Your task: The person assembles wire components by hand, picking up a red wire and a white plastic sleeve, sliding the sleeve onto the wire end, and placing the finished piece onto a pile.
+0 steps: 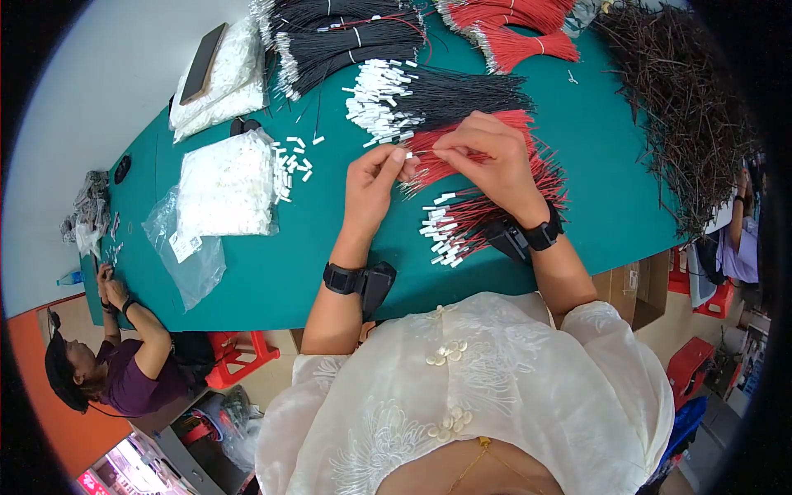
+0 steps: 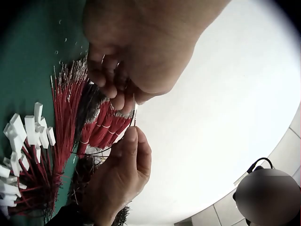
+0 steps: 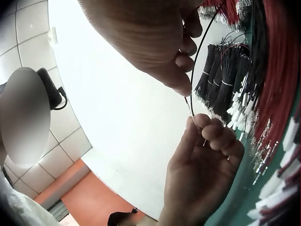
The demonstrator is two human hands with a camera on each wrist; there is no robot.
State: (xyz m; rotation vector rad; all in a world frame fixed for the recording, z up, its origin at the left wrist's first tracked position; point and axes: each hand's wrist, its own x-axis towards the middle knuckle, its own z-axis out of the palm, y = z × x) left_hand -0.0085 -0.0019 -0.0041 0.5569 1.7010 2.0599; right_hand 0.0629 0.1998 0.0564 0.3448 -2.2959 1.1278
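My left hand (image 1: 369, 186) pinches a small white connector (image 1: 410, 155) between thumb and forefinger, over the bundles of wires. Facing it, my right hand (image 1: 493, 157) holds a thin wire by thumb and fingertip, its end close to the left fingertips. In the right wrist view a black wire (image 3: 199, 52) curves up from the left hand's fingertips, past the right hand (image 3: 146, 37). Below the hands lie red wires (image 1: 433, 169) with bare metal ends. Nearer me is a bundle of red wires with white connectors (image 1: 445, 235) on their ends.
Black wires with white connectors (image 1: 384, 99) lie beyond the hands on the green table (image 1: 322, 272). At left are loose connectors (image 1: 289, 165) and a full plastic bag (image 1: 227, 186). A heap of dark wires (image 1: 685, 107) covers the right side. Another person (image 1: 124, 363) sits at far left.
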